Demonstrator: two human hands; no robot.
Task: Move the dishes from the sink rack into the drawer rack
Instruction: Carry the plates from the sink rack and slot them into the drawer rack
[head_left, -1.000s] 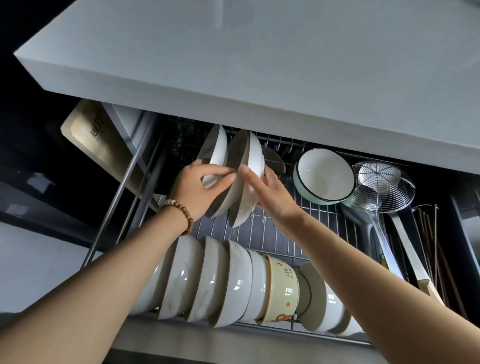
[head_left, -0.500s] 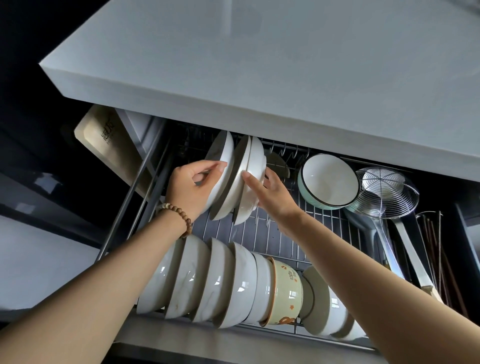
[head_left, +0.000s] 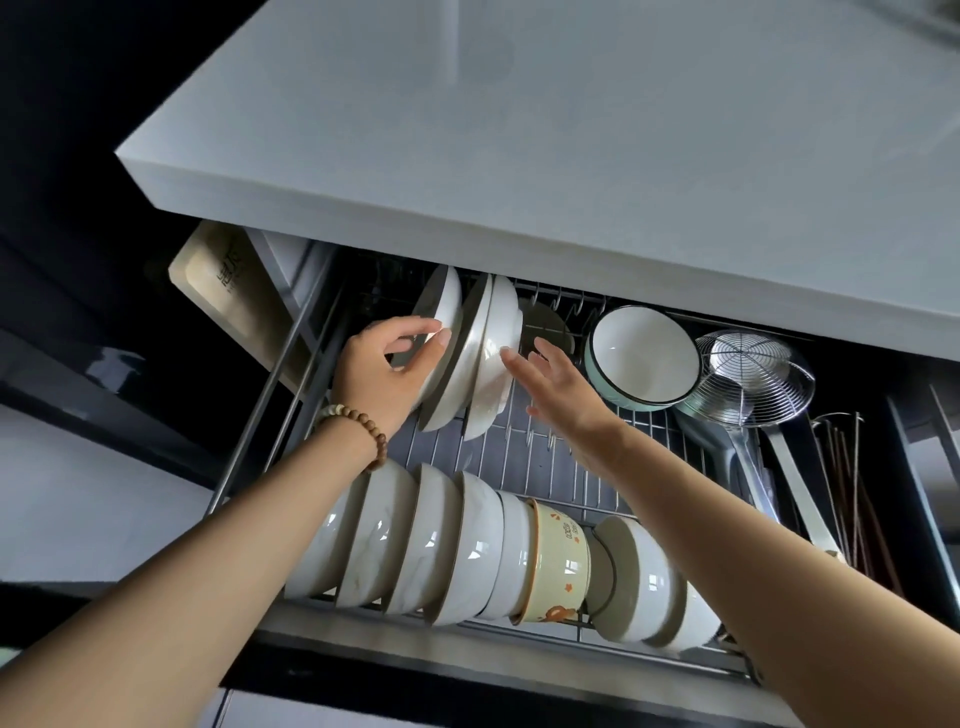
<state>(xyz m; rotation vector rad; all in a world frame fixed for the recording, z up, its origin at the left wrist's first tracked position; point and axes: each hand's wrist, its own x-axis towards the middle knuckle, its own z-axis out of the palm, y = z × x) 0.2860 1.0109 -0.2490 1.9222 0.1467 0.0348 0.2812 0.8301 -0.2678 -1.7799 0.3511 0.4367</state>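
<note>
Both hands (head_left: 382, 371) (head_left: 563, 387) at edges of plates (head_left: 496, 332)

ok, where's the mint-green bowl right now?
Head view: the mint-green bowl lies on its side at the back right of the drawer rack, between the upright white plates on its left and the wire skimmer on its right.

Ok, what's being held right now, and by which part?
The left hand pinches the leftmost white plate at its near rim. The right hand holds nothing; its straight fingertips only touch the rightmost plate.
</note>
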